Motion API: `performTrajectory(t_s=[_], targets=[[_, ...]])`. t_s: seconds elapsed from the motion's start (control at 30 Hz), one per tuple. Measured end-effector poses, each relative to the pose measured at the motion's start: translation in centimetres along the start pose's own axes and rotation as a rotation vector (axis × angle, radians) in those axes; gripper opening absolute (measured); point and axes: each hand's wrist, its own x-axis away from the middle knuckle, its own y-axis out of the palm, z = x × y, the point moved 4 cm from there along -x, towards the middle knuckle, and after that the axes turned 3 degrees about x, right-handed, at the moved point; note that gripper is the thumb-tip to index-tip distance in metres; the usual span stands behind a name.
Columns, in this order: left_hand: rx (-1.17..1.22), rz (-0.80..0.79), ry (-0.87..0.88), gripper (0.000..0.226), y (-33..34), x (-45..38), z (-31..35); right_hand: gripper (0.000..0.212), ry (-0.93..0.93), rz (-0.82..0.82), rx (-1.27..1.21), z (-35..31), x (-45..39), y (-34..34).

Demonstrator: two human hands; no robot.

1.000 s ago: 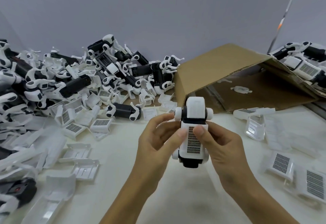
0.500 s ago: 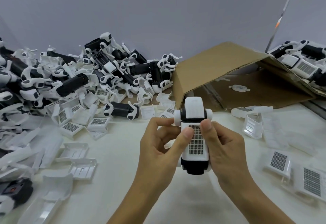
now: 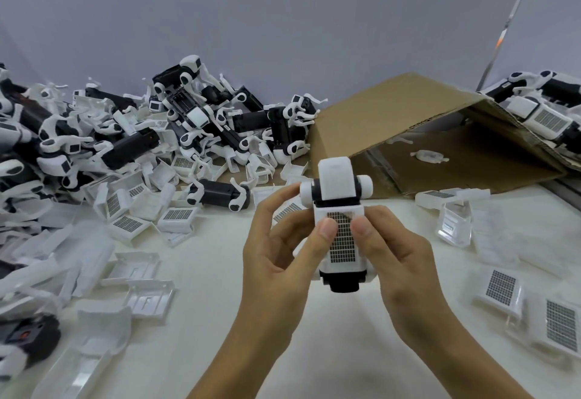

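Above white surface (image 3: pixel 204 320), mid-view: toy robot body (image 3: pixel 336 185) up off it, gripped by left hand (image 3: pixel 276 260) and right hand (image 3: pixel 399 266), fingers curled round sides. Both thumbs on grid cover (image 3: pixel 343 251). Best: push evenly, both thumbs together, so cover seats flat.

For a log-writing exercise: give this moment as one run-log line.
left hand: holds toy robot, thumb on grid cover | right hand: holds toy robot, thumb on grid cover | nearby: cardboard box, pile of toy parts
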Motion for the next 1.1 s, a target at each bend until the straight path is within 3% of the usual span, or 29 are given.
performTrajectory(t_s=[0.3,0.57,0.77,0.93,1.1], targets=[[-0.081,-0.03,0.061,0.044,0.2,0.2,0.4,0.028,-0.054,-0.048,0.055,0.3,0.5,0.6],[-0.11,0.084,0.09,0.028,0.0,0.3,0.3,0.025,-0.006,0.034,0.017,0.5,0.7,0.7],[-0.098,0.108,-0.002,0.026,-0.1,0.2,0.0,0.029,0.067,0.048,-0.011,0.9,0.6,0.4],[-0.032,0.119,-0.101,0.039,-0.2,0.2,-0.3,0.033,0.127,0.041,-0.024,1.2,0.4,0.3],[-0.149,0.148,-0.024,0.032,-0.2,0.3,0.0,0.025,0.113,0.076,0.008,1.3,0.5,0.4]])
